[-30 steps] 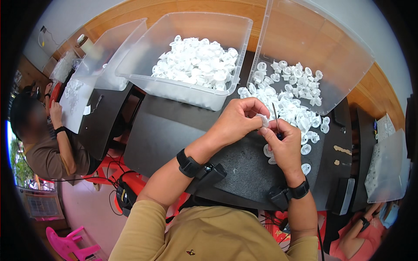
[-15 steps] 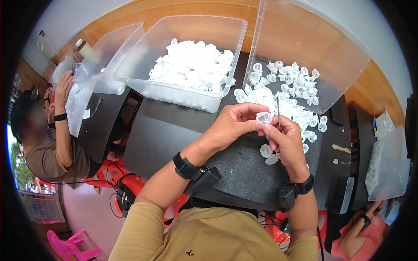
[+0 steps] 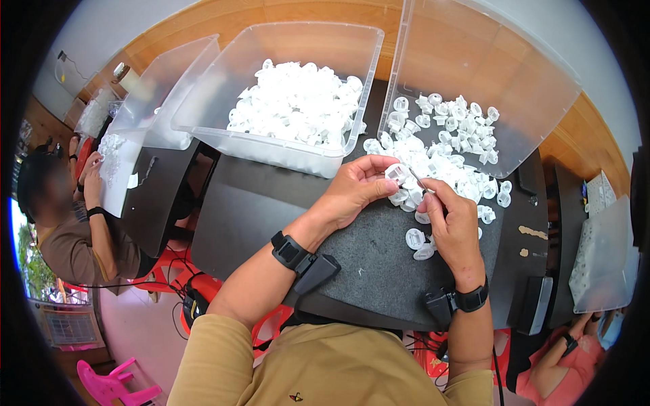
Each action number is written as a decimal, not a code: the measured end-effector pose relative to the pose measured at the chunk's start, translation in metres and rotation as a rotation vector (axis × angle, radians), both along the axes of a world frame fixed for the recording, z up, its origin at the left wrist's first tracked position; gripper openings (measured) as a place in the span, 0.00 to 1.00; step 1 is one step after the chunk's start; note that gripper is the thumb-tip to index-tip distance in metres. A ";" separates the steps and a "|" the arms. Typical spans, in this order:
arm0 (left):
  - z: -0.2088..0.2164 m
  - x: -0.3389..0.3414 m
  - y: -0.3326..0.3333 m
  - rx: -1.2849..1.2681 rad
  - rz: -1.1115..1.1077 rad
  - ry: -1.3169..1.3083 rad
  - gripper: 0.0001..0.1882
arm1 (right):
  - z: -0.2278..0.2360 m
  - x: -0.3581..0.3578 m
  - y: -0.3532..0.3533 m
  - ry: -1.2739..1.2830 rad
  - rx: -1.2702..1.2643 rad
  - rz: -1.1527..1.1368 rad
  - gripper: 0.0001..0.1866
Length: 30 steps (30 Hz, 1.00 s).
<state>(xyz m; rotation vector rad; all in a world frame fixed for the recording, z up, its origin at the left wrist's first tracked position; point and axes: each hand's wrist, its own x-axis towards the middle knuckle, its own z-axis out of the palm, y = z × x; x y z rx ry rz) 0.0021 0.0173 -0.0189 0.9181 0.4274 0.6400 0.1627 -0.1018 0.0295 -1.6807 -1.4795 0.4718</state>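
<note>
- Wearer's hands (image 3: pixel 355 191): two
- Held white part (image 3: pixel 397 173): one
- Thin metal tool (image 3: pixel 417 179): one
- Clear bins (image 3: pixel 271 151) ahead: two
- Wearer's wristbands (image 3: pixel 291 254): two
- Pink chair (image 3: pixel 112 384): one
- Heaped white parts (image 3: pixel 298 101): uncountable

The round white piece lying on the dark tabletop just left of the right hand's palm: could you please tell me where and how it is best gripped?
I'd suggest pinching the round white piece by its rim, coming from the left. Its round face seems turned up, and its left edge faces away from both the neighbouring white piece and the right hand.
</note>
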 end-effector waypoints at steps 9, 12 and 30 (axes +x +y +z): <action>-0.002 0.002 0.000 0.022 0.026 -0.004 0.21 | -0.006 -0.001 0.002 -0.039 0.005 0.011 0.19; -0.002 0.002 0.000 0.021 0.030 -0.010 0.21 | -0.006 -0.003 0.002 -0.039 -0.023 -0.024 0.18; -0.004 0.002 0.000 0.012 0.028 -0.006 0.20 | -0.001 -0.006 0.003 -0.020 -0.102 -0.024 0.14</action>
